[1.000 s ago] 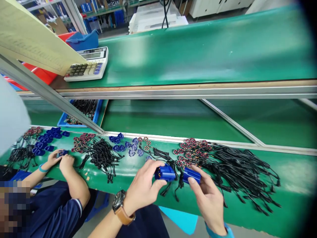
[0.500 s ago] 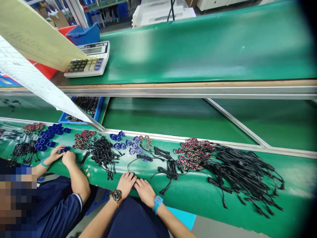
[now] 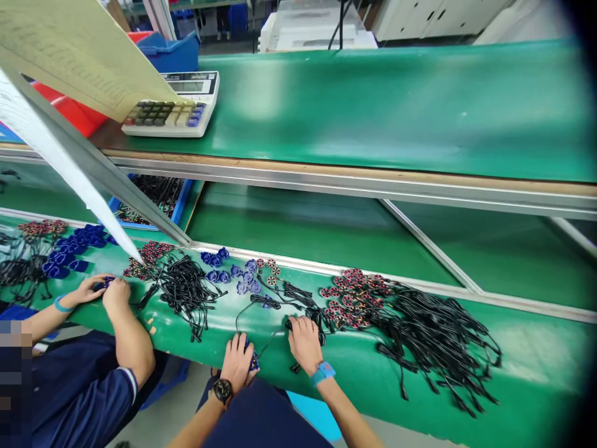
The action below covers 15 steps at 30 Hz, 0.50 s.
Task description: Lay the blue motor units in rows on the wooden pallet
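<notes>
Blue housing [image 3: 254, 361], part-hidden in the left hand [image 3: 237, 359], at the front edge of the worktop [image 3: 359, 367]; small gold-coloured spots show on its exposed side. Black cable [image 3: 320, 325], bundled in folds, lies beside and partly behind the right hand [image 3: 305, 341].

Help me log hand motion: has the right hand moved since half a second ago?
Yes: the right hand has moved rightward and forward, closer to the resting pile of red-ringed parts.

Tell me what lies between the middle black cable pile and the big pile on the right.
Between the middle pile and the big pile, the head view shows blue plastic parts, a few discs and bundled black cables.
</notes>
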{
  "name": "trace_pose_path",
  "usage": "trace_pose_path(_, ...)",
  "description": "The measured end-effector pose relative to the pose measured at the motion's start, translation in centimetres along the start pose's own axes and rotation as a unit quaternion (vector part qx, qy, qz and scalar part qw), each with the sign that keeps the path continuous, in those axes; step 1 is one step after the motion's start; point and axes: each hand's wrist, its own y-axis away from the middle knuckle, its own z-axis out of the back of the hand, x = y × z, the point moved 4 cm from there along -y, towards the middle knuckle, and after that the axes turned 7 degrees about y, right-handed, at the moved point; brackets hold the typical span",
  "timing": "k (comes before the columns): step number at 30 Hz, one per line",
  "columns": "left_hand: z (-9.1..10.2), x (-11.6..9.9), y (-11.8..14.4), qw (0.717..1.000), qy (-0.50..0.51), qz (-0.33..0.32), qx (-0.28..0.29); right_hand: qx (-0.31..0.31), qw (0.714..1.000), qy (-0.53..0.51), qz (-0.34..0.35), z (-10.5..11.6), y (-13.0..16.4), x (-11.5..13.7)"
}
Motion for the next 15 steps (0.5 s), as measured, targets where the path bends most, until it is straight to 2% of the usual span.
trace_pose_path(5,-0.2,0.1,-0.1,1.0,0.001,-0.013,-0.001,-0.037,0.994,-0.056,0.089,1.7,-2.9,2.2)
trace_pose_path(10,-0.5,0.1,-0.1,1.0,0.008,0.001,0.005,0.042,0.992,0.006,0.121,0.5,-7.4,5.3)
trace_pose_path(15,0.4,-0.7,0.9,0.999,0.028,0.019,-0.008,0.063,0.988,0.028,0.141,0.0,-8.8,5.1)
